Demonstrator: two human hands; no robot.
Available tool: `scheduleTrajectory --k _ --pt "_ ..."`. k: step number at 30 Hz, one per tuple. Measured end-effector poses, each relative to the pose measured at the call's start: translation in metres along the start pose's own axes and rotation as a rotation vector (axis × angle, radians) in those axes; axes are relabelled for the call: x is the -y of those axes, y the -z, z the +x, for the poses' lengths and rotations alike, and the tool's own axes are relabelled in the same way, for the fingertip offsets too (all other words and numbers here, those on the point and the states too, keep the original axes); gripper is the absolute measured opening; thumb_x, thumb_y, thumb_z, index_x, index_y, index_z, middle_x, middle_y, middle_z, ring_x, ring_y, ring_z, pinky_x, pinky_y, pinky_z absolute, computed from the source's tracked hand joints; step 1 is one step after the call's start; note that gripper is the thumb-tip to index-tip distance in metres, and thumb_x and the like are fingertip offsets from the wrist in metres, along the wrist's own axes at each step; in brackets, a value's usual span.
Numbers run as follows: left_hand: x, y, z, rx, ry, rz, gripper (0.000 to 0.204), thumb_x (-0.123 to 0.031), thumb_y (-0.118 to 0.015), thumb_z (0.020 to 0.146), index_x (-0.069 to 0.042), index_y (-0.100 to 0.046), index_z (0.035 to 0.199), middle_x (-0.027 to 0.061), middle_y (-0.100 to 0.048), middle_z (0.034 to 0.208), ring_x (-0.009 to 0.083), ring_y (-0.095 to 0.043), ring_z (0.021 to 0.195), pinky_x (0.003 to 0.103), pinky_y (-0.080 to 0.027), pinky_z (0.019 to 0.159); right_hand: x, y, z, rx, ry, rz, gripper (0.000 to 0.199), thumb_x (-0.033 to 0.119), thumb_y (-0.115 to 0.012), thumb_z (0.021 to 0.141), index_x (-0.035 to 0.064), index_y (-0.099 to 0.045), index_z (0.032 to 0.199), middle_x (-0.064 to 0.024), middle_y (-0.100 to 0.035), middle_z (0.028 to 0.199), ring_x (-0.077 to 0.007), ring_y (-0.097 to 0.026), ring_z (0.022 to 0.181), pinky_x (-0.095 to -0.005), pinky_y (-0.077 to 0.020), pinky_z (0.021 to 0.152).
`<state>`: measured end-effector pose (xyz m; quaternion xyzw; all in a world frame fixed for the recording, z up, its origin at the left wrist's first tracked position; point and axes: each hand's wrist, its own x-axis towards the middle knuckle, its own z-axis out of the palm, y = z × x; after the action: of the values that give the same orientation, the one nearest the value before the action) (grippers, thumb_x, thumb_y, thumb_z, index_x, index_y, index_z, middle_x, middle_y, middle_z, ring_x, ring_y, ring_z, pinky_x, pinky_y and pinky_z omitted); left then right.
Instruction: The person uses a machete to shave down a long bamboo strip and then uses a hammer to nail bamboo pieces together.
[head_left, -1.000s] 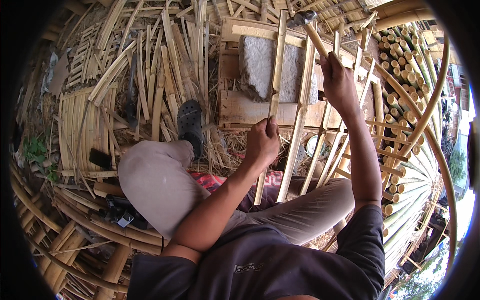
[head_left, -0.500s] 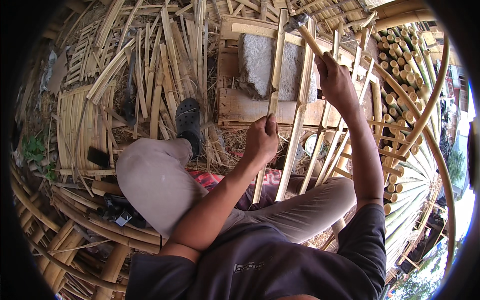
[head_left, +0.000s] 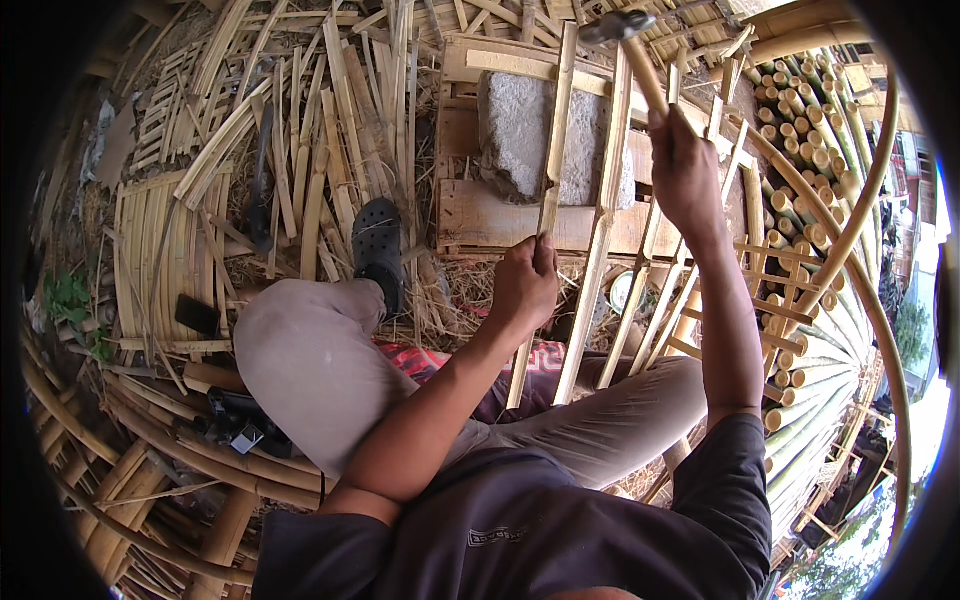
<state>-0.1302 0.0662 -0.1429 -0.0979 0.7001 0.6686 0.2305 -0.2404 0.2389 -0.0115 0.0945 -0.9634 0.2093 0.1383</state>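
My right hand [head_left: 684, 168] is closed round the wooden handle of a hammer [head_left: 645, 72]. The hammer's dark metal head is blurred and stands off to the right of the top of a split bamboo strip [head_left: 553, 150]. That strip is gripped low down by my left hand [head_left: 527, 278], its fingers wrapped round it. More long bamboo strips [head_left: 604, 210] run side by side to the right, joined in a frame that reaches down to my lap. Behind the strips lies a rough grey stone block [head_left: 515, 130] on a wooden board platform [head_left: 475, 215].
Cut bamboo poles [head_left: 800, 110] are stacked at the right, with a curved bamboo piece [head_left: 880, 330] before them. Loose bamboo slats [head_left: 320, 150] and a slatted panel [head_left: 165, 260] cover the ground at left. My foot in a dark clog [head_left: 377, 245] rests beside the platform.
The hammer has swung up and to the right, away from the strip's top, and my right hand has shifted right with it. My left hand stays on the strip almost unmoved.
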Motion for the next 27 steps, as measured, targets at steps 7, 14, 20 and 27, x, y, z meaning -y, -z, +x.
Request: scheduleTrajectory --k 7,14,20,27 --pt "-0.009 0.002 0.007 -0.034 -0.037 0.026 0.044 -0.036 -0.042 0.107 -0.006 -0.052 0.077 0.0025 -0.050 0.056 0.0126 -0.050 0.048 0.033 -0.040 0.043 -0.010 -0.025 0.004 -0.008 0.162 -0.109 0.020 0.018 -0.051 0.104 0.0014 -0.053 0.094 -0.0079 -0.052 0.050 -0.0213 -0.054 0.038 -0.0391 -0.0373 0.034" --pt "-0.015 0.004 0.001 -0.092 -0.128 0.127 0.045 -0.033 -0.042 0.107 -0.005 -0.054 0.074 0.0052 -0.053 0.056 0.0167 -0.052 0.050 0.037 -0.042 0.052 0.002 -0.008 -0.005 -0.234 0.121 -0.140 0.017 0.014 -0.057 0.101 0.0029 -0.048 0.091 -0.0137 -0.054 0.052 -0.0301 -0.058 0.041 -0.0410 -0.0405 0.037" --pt "-0.008 0.000 0.003 -0.065 -0.096 0.048 0.044 -0.033 -0.043 0.107 -0.005 -0.055 0.075 0.0039 -0.052 0.056 0.0147 -0.051 0.050 0.035 -0.042 0.051 -0.025 -0.021 -0.012 -0.080 0.051 -0.179 0.018 0.016 -0.058 0.100 0.0034 -0.048 0.093 -0.0130 -0.055 0.052 -0.0301 -0.058 0.041 -0.0431 -0.0416 0.037" --pt "-0.015 0.001 -0.002 -0.070 -0.054 0.066 0.045 -0.034 -0.043 0.108 -0.004 -0.055 0.076 0.0029 -0.050 0.056 0.0127 -0.048 0.049 0.034 -0.041 0.049 -0.024 -0.011 -0.015 -0.184 0.165 -0.140 0.017 0.015 -0.059 0.099 0.0028 -0.051 0.091 -0.0091 -0.053 0.051 -0.0278 -0.056 0.039 -0.0400 -0.0401 0.035"
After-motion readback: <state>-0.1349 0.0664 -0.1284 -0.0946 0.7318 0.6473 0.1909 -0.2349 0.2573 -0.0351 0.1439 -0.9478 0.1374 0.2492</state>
